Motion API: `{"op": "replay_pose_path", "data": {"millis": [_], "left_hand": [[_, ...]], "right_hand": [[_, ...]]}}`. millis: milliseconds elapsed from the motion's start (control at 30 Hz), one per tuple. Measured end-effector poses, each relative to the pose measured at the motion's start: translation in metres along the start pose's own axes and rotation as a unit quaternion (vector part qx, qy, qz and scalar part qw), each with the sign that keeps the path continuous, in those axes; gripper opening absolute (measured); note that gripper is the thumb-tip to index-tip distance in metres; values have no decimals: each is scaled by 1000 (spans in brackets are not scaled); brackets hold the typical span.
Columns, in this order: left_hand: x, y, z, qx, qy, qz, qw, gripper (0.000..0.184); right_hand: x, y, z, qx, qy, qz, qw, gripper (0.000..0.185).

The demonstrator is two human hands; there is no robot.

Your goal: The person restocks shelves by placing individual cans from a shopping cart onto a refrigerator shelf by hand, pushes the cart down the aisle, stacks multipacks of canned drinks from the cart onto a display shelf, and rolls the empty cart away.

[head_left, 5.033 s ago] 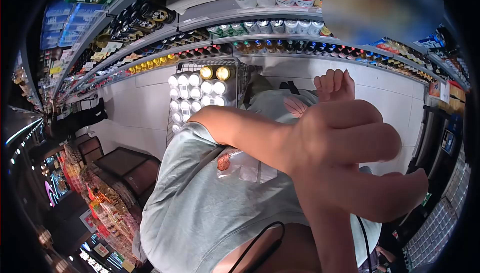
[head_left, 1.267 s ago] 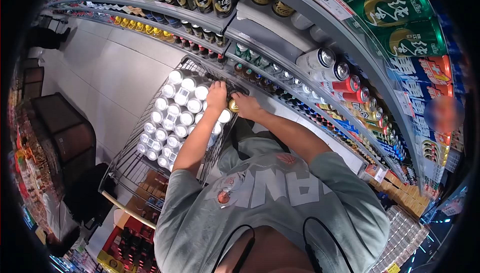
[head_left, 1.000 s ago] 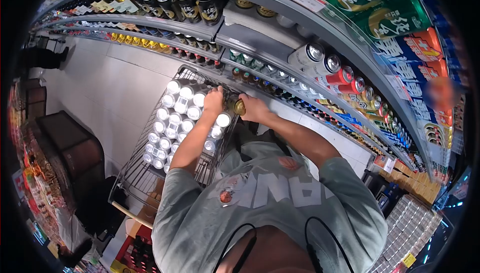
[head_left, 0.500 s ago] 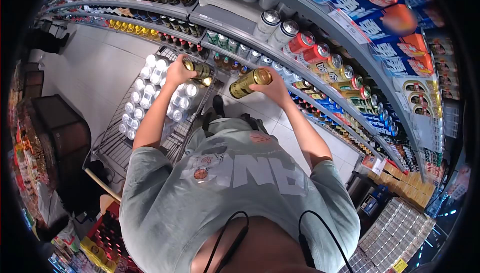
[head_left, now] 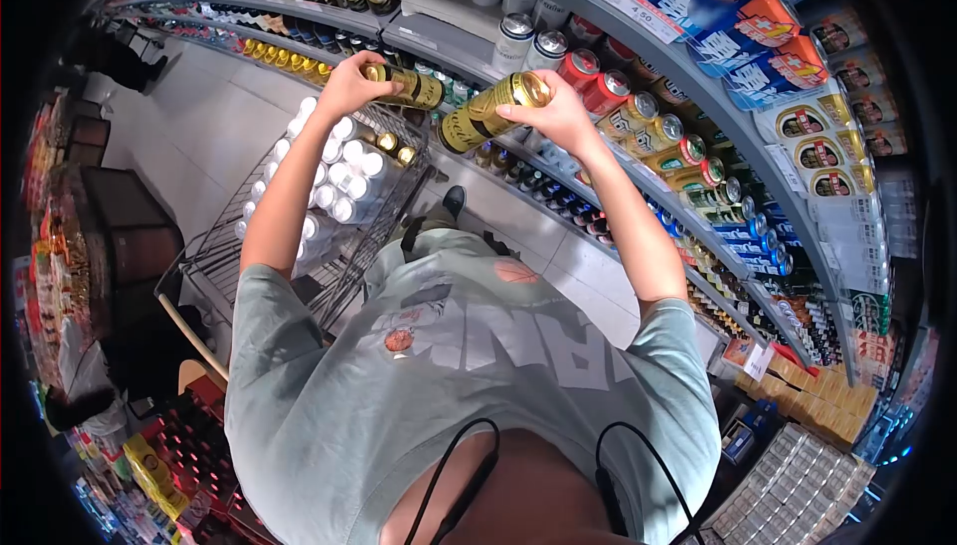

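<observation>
The left hand (head_left: 347,87) grips one gold can (head_left: 417,89) and the right hand (head_left: 564,118) a second gold can (head_left: 480,118), both tipped sideways, bases inward, the right one apparently nearer the shelf (head_left: 427,36).

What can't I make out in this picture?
All in the head view:
Whatever lies beneath the silver-topped cans: the cans themselves hide it.
The full label of the gold metal can in the right hand: fingers cover part, and the can's far side is turned away.
Part of the blue-and-orange pack: a blurred patch.
Fine print on the white price tag: too small.
</observation>
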State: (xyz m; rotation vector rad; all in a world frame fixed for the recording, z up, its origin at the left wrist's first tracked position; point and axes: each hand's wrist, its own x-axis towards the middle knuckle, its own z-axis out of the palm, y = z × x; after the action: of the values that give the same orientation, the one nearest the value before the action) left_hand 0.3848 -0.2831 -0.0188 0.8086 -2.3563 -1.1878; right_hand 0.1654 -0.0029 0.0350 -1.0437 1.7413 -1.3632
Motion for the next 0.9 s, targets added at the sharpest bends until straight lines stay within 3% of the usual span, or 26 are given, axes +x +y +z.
{"op": "replay_pose_path", "data": {"millis": [33,67,233,267,400,533,600,633,667,733,800,900], "left_hand": [[8,2,-2,1,-16,9,1000,54],[18,4,-3,1,-32,20,999,54],[60,32,-12,117,-36,43,991,51],[66,47,-14,112,-54,15,992,52],[115,38,-4,84,-57,56,993,58],[155,42,-3,94,-61,86,990,64],[173,37,1,100,-65,103,987,64],[184,35,1,111,-70,120,984,63],[196,34,2,112,-104,105,983,62],[204,35,5,77,-108,191,973,59],[215,33,10,71,-123,198,970,58],[230,28,19,54,-175,203,962,58]], "right_hand": [[0,-12,0,-44,9,-24,999,65],[-1,-27,0,-178,34,-66,981,68],[-1,-77,3,-235,-4,-122,964,66],[5,-81,0,-240,-7,-130,962,68],[50,-70,-11,-212,-34,-134,968,70],[87,-65,-14,-275,-80,-140,948,65],[101,-60,-10,-336,-81,-211,914,65],[108,-60,-7,-354,-91,-169,916,65],[117,-60,-7,-355,-88,-171,915,65],[137,-57,-7,-353,-116,-164,914,64],[158,-45,-6,-350,-111,-174,914,68],[183,-39,-1,-244,-178,-82,950,74]]}}
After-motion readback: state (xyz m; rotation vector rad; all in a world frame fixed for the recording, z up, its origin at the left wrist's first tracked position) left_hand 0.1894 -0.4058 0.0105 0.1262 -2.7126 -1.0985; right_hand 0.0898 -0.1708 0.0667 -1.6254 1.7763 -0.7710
